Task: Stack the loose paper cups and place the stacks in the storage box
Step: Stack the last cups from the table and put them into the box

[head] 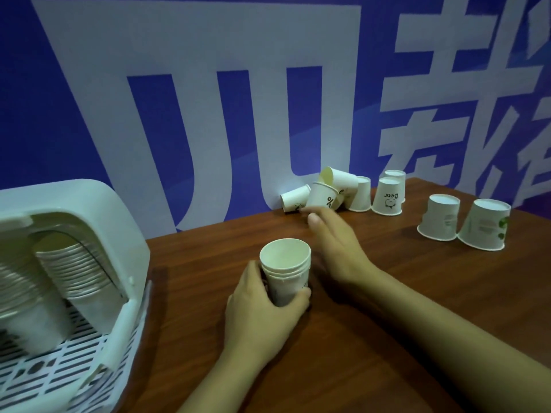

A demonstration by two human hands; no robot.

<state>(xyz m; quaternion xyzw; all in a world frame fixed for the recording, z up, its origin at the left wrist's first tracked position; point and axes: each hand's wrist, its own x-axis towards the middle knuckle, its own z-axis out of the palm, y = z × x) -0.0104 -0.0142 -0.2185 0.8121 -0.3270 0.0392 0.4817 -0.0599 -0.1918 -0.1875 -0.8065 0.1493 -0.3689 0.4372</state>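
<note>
A short stack of cups [285,271] is stood upright, mouth up, on the near middle of the desk [402,308]; it is gripped around its lower half by the left hand [262,305], whose fingers are curled about it; about four rims can be counted. The right hand [334,236] is stretched out past the stack toward the far edge, its fingers relaxed and nothing held in it; its fingertips [313,217] are just below a tilted cup with a percent mark [323,195], though whether they are touching it cannot be told. That cup is leaned among a small heap at the wall: a cup lying on its side [295,198] to the left, and another tipped cup [338,178] behind it. Further right, upside-down cups are stood in a row: one plain [361,193], one marked "Bear" [387,196], one behind it [396,175], and two larger ones [441,217] [485,224] well apart at the far right.

The step in hand is judged to be the gathering of the next loose cup; the percent cup would have to be pinched, turned mouth up and nested into the held stack.

At the near left, the storage box [89,204] is seen with long stacks [77,263] already laid inside.
</note>
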